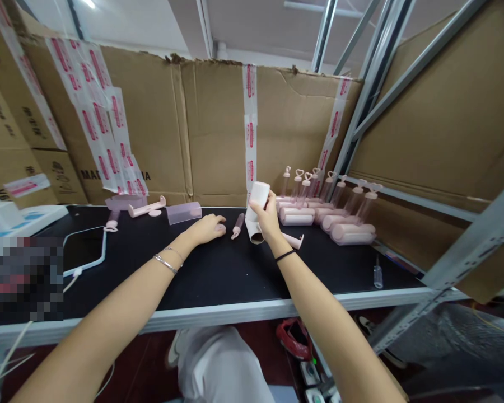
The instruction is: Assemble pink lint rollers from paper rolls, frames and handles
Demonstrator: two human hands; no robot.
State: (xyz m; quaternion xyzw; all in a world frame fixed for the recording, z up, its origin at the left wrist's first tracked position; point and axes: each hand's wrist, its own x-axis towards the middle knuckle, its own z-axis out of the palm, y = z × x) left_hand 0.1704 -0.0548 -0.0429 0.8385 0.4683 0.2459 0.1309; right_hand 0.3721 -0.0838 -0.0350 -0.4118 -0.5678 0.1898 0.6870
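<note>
My right hand (267, 215) is wrapped round a white cylinder (260, 194), held tilted above the black tabletop. Just under it lies a white tube (255, 232) with a dark open end, beside a pink bracket (294, 240). My left hand (212, 228) rests low over the tabletop, fingers bent; a small pale round piece (220, 229) shows at its fingertips. Between my hands lies a small tube with a pink heart-shaped end (237, 225). A translucent lilac cover (184, 212) and another pink bracket (147, 207) lie left of my left hand.
Several pink rollers with heart-topped tubes (348, 226) stand at the right rear. A screwdriver (378, 275) lies near the right front edge. A phone (84, 250) with a cable and a white power strip (33, 221) are at left. Cardboard (216, 134) walls the back.
</note>
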